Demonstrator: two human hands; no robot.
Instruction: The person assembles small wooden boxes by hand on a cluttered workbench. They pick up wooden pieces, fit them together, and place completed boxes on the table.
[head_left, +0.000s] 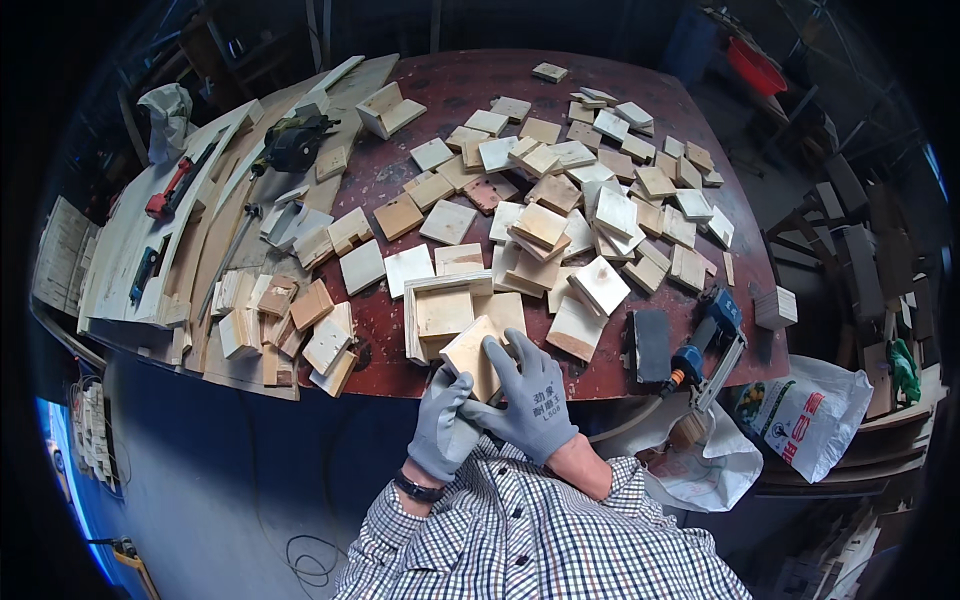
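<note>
Both hands wear grey gloves. A small pale wooden block (470, 349) is held between them at the table's front edge. My left hand (444, 428) grips its lower left side, the thumb up against it. My right hand (532, 402) has its fingers over the block's right side. Just beyond the block, a small wooden box frame (412, 330) with raised sides stands on the red table (385, 372); the block hides part of its near corner. Around the frame lie loose square wooden blocks (448, 222), several of them stacked.
A blue nail gun (708, 335) with a hose lies at the right front edge beside a dark rectangular block (651, 346). Long boards (215, 225) on the left carry a dark power tool (296, 143) and a red tool (170, 190). White sacks (815, 420) sit below right.
</note>
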